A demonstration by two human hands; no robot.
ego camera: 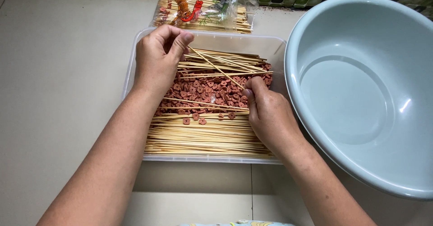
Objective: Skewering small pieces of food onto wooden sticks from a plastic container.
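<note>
Pale beige floor tiles (63,72) carry everything, with a strip of green patterned tiling along the far edge. On the floor sits a clear plastic tray (275,43), and just to its right a large pale blue basin (361,95) stands with nothing showing inside it. Beyond the tray lies a plastic packet of skewers (203,11) with a red and orange print.

Inside the tray, bamboo skewers (203,138) lie in bundles along the near and far sides, and between them is a heap of small reddish-brown ring-shaped pieces (203,88).

One thin skewer (215,67) slants across the heap between the two hands. The left hand (158,57) is at the tray's far left corner, its fingers closed on the skewer's upper end, thumb pressed against the forefinger. The right hand (268,113) is over the tray's right side, fingers pinched together at the skewer's lower end, right on the reddish pieces; whether one of them is pinched there too, I cannot tell.
</note>
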